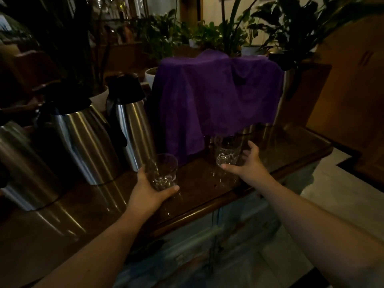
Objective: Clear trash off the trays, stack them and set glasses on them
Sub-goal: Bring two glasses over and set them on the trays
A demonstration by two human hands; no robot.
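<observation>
My left hand (pixel 148 190) is wrapped around a clear cut-glass tumbler (pixel 163 172), holding it upright just above the dark wooden counter (pixel 207 196). A second clear tumbler (pixel 227 151) stands on the counter in front of the purple cloth. My right hand (pixel 248 164) is at that glass with fingers spread around its right side and thumb below it, not closed on it. No tray is in view.
Three steel thermos jugs (pixel 85 140) stand along the counter's left. A purple cloth (pixel 214 94) drapes over a bulky object at the back. Potted plants (pixel 207 36) stand behind. A wooden cabinet (pixel 353 80) rises at right; the counter edge drops to pale cupboards below.
</observation>
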